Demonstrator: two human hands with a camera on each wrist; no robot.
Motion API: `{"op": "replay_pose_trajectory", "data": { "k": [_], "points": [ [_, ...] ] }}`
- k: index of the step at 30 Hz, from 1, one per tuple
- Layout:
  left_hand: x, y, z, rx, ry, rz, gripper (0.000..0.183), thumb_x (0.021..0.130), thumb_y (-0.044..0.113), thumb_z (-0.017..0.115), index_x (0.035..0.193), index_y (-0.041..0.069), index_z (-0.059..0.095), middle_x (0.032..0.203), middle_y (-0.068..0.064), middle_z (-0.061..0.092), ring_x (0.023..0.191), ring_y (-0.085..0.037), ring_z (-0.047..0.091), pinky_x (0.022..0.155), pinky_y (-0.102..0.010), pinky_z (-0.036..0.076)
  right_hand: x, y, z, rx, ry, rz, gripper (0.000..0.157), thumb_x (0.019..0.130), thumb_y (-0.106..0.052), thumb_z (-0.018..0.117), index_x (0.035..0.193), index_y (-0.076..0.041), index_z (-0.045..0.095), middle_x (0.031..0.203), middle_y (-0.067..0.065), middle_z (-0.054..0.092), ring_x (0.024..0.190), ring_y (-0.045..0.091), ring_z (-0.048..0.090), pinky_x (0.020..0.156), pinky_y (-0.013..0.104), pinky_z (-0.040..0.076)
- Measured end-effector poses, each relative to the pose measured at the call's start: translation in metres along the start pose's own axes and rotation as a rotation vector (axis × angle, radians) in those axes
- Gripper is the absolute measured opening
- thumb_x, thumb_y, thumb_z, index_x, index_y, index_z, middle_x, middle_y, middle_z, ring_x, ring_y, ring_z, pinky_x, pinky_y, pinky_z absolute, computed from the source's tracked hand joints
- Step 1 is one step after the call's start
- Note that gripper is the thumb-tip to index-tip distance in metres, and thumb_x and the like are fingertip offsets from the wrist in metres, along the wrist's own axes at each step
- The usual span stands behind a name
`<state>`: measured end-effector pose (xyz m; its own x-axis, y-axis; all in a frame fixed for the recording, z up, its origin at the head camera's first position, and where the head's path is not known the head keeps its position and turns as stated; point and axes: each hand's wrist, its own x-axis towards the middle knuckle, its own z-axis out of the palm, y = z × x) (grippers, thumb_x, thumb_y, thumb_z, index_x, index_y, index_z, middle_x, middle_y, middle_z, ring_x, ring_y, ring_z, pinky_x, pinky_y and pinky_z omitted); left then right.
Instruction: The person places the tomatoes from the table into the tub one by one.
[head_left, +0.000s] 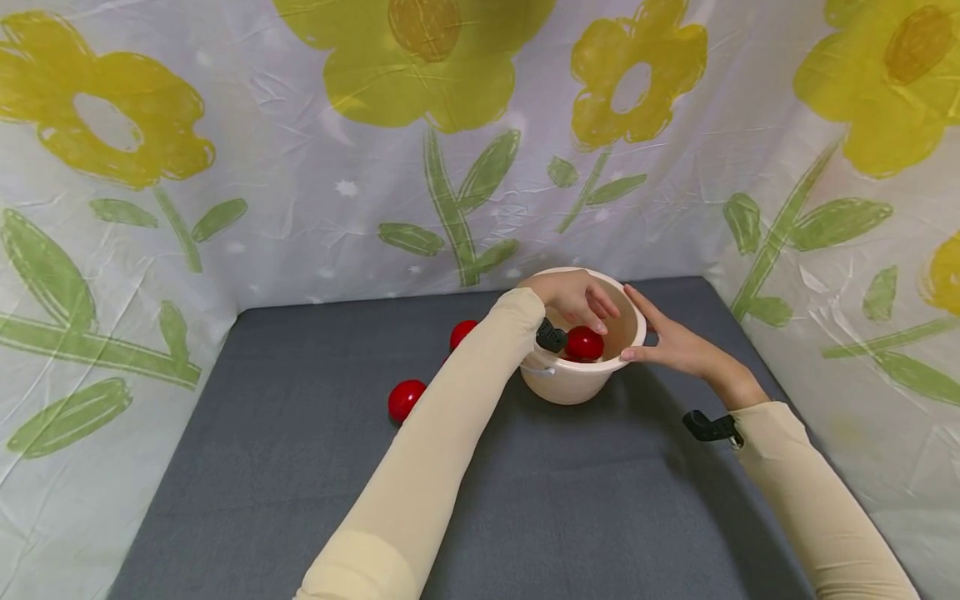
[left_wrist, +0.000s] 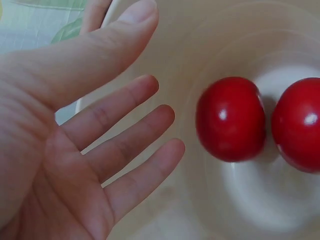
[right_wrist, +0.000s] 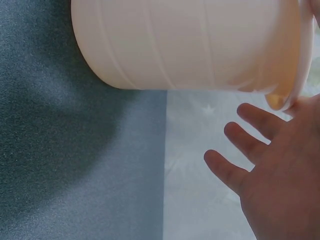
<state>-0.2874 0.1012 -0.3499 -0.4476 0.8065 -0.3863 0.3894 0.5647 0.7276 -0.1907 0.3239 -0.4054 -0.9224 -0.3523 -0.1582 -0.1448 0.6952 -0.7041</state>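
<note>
A cream bucket (head_left: 566,385) stands upright at the back right of the grey table. My left hand (head_left: 576,298) is over its mouth, fingers extended and spread, gripping nothing. Below them, one glossy red ball (head_left: 585,342) shows inside the bucket. The left wrist view has two shiny red balls, a nearer one (left_wrist: 231,119) and another (left_wrist: 300,124), apart from the fingertips. My right hand (head_left: 671,340) holds the bucket's right rim between thumb and index finger. Its other fingers (right_wrist: 235,175) stand spread, off the bucket wall, in the right wrist view.
Left of the bucket, a red ball (head_left: 406,400) lies on the grey table (head_left: 300,467), and another (head_left: 462,333) is partly hidden by my left sleeve (head_left: 442,450). A flower-printed curtain (head_left: 315,208) borders the table's back and sides.
</note>
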Motion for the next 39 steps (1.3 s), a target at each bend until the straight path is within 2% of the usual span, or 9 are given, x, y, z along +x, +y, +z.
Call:
{"op": "replay_pose_trajectory", "data": {
  "k": [9,14,22,27,32,36,39],
  "points": [
    [-0.004,0.001,-0.001,-0.010,0.000,-0.012,0.046,0.089,0.021,0.073,0.134,0.017,0.063,0.139,-0.005,0.062,0.129,-0.016,0.058,0.103,-0.038,0.053,0.000,0.000,0.001,0.005,-0.002,-0.009,0.107,0.091,-0.034,0.070,0.158,-0.030,-0.012,0.168,0.013,0.000,0.142,0.050,0.034,0.107,0.070,0.036],
    [-0.011,0.000,-0.008,-0.035,0.006,0.008,0.046,0.090,0.021,0.072,0.135,0.016,0.063,0.139,-0.005,0.062,0.128,-0.017,0.059,0.104,-0.039,0.052,0.000,-0.001,0.002,0.015,-0.009,-0.014,0.106,0.091,-0.031,0.070,0.158,-0.030,-0.012,0.169,0.013,-0.002,0.143,0.051,0.031,0.108,0.070,0.035],
    [-0.036,-0.006,-0.033,-0.085,0.049,0.057,0.049,0.092,0.018,0.070,0.139,0.010,0.058,0.144,-0.012,0.058,0.129,-0.021,0.059,0.105,-0.039,0.051,0.001,-0.001,-0.001,0.017,-0.015,-0.012,0.104,0.093,-0.026,0.068,0.158,-0.030,-0.013,0.169,0.011,-0.003,0.143,0.050,0.030,0.107,0.069,0.036],
    [-0.056,-0.014,-0.048,-0.116,0.092,0.058,0.050,0.092,0.015,0.070,0.140,0.009,0.057,0.145,-0.013,0.056,0.132,-0.023,0.057,0.106,-0.041,0.051,-0.001,-0.001,-0.001,0.012,-0.009,-0.005,0.105,0.092,-0.028,0.069,0.158,-0.032,-0.012,0.168,0.012,-0.001,0.141,0.048,0.034,0.105,0.068,0.039],
    [-0.080,-0.028,-0.060,-0.164,0.191,0.054,0.048,0.092,0.013,0.070,0.138,0.010,0.059,0.142,-0.011,0.060,0.128,-0.021,0.060,0.103,-0.038,0.053,-0.003,-0.002,-0.002,0.013,-0.005,-0.019,0.107,0.090,-0.031,0.071,0.159,-0.032,-0.011,0.169,0.012,0.000,0.140,0.047,0.037,0.103,0.065,0.042],
    [-0.100,-0.047,-0.067,-0.191,0.320,0.077,0.045,0.090,0.012,0.072,0.134,0.011,0.062,0.136,-0.009,0.064,0.122,-0.021,0.064,0.096,-0.034,0.057,-0.004,-0.002,-0.001,0.004,-0.004,-0.024,0.107,0.090,-0.033,0.071,0.158,-0.033,-0.011,0.169,0.012,-0.001,0.139,0.047,0.037,0.103,0.066,0.042],
    [-0.110,-0.065,-0.070,-0.184,0.417,0.092,0.046,0.089,0.010,0.073,0.133,0.007,0.062,0.134,-0.013,0.065,0.121,-0.025,0.065,0.096,-0.035,0.057,-0.005,-0.002,-0.001,0.006,0.000,-0.023,0.107,0.090,-0.032,0.071,0.158,-0.032,-0.011,0.168,0.012,-0.001,0.140,0.048,0.036,0.104,0.068,0.041]
  ]
}}
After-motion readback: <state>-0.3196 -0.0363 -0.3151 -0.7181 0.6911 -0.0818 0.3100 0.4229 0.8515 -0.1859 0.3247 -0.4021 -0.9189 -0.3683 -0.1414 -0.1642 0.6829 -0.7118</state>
